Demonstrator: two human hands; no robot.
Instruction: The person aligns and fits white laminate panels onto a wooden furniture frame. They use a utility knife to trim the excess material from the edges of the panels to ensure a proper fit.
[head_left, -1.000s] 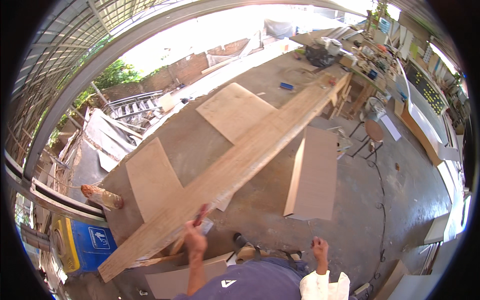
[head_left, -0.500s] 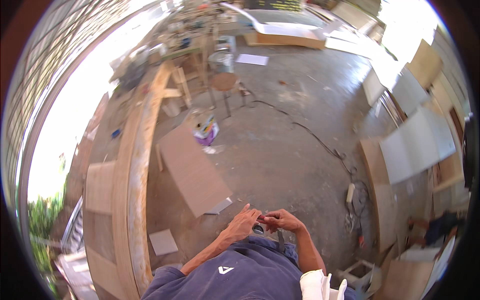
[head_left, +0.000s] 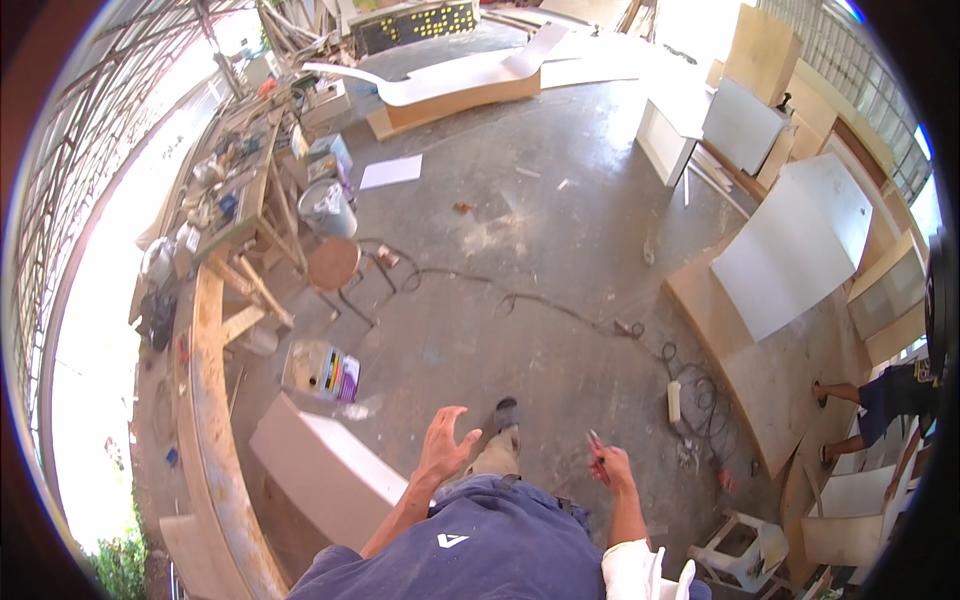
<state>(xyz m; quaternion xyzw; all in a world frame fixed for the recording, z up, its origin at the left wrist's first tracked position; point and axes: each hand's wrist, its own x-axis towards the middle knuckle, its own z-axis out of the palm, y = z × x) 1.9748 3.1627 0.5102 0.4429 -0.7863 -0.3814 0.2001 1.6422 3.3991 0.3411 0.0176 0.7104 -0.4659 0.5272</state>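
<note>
A navy shirt [head_left: 520,550] with white emblem [head_left: 452,541] tops tan trousers [head_left: 496,455].

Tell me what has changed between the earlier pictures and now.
The red tool has passed from the left grip to the right grip; the left is now open and empty. The view has swung right, so the long board now runs down the picture's left side. The stool and bucket stayed put.

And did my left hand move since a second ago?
Yes. Judged against the long wooden board, the left hand has moved away from its near edge; in this view, the brown panel now lies between them.
</note>
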